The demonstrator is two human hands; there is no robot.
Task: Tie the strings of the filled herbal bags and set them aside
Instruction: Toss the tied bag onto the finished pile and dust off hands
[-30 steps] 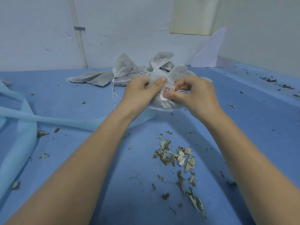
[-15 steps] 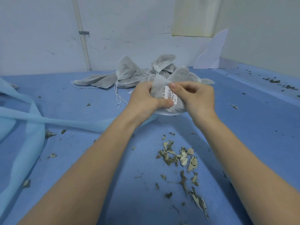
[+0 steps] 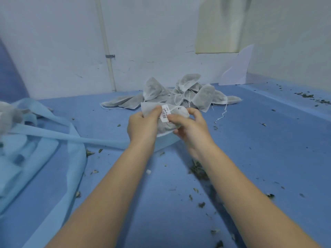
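Observation:
A filled grey-white herbal bag (image 3: pixel 165 125) is held up between both hands above the blue table. My left hand (image 3: pixel 142 125) grips its left side and gathered top. My right hand (image 3: pixel 190 127) grips the right side, with the thumb on a white barcode label (image 3: pixel 165 114) and thin string at the bag's neck. Behind it lies a pile of filled bags (image 3: pixel 179 94) with loose white strings (image 3: pixel 223 113).
Light blue fabric strips (image 3: pixel 59 136) sprawl over the left of the blue table (image 3: pixel 268 149). Dried leaf bits (image 3: pixel 198 170) lie scattered under my right forearm and at the far right. A white wall with a pipe (image 3: pixel 107 56) closes the back.
My view has tipped up and pulled back. The bag and both hands sit lower in the frame, and the label has turned more upright under my right thumb.

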